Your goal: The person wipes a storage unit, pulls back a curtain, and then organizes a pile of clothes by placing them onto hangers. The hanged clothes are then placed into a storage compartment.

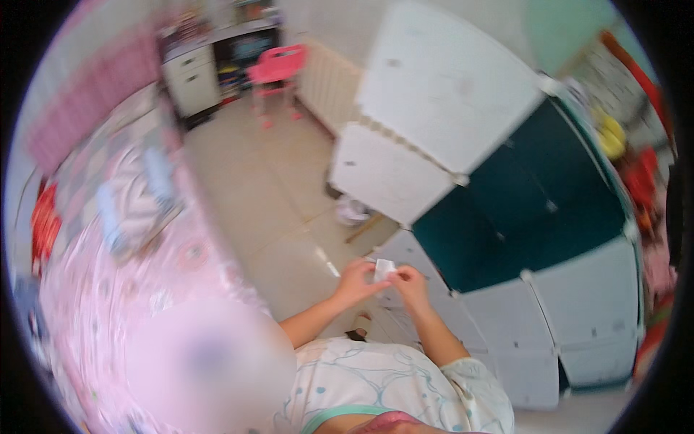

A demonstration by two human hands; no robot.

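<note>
A small white piece [384, 269], perhaps folded paper or a little packet, is held up between my two hands in front of my body. My left hand [354, 283] pinches its left side with thumb and fingers. On the other side, the fingertips of my right hand [409, 286] close on its lower right edge. Just beyond my hands stands a storage cabinet of white panels [499, 318]. Its large white door [448, 79] is swung open, and a smaller white door [387, 173] hangs open beside it. Dark green walls [528, 202] line the opened compartment.
A bed with a pink patterned cover [195, 260] runs along the left, with a folded blue-and-white bundle [137, 202] on it. At the back are a pink chair [278, 66], a white drawer unit [194, 81] and a radiator [327, 87]. Assorted items, one yellow [611, 136], sit atop the cabinet.
</note>
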